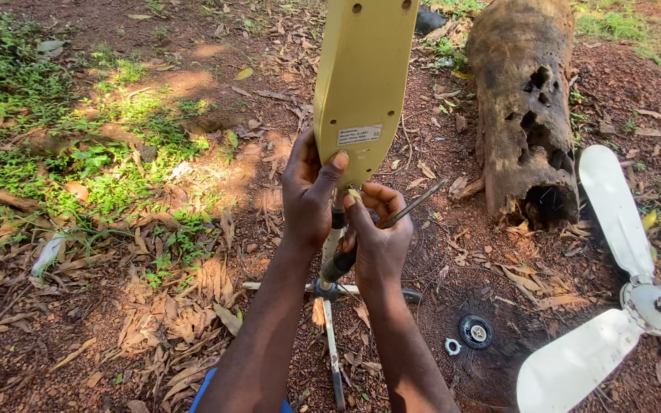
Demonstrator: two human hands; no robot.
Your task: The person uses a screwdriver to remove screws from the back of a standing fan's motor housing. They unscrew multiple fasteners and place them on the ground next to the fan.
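A yellow fan housing (362, 73) is held upright over leaf-strewn ground (116, 306), its narrow lower end gripped between both hands. The left hand (309, 195) is closed around the housing's lower edge, the thumb pressed on its face just below a white label (359, 134). The right hand (379, 233) is curled against the housing's tip and the pole (336, 268) beneath it, and a thin metal tool (415, 204) is clasped in its fingers, pointing up to the right. The pole runs down to a cross-shaped stand (330, 306) on the ground. To the right, a dark wire grille (483, 336) lies flat, and white fan blades (613, 291) rest just beside it. A hollow rotten log (525, 107) lies behind them.
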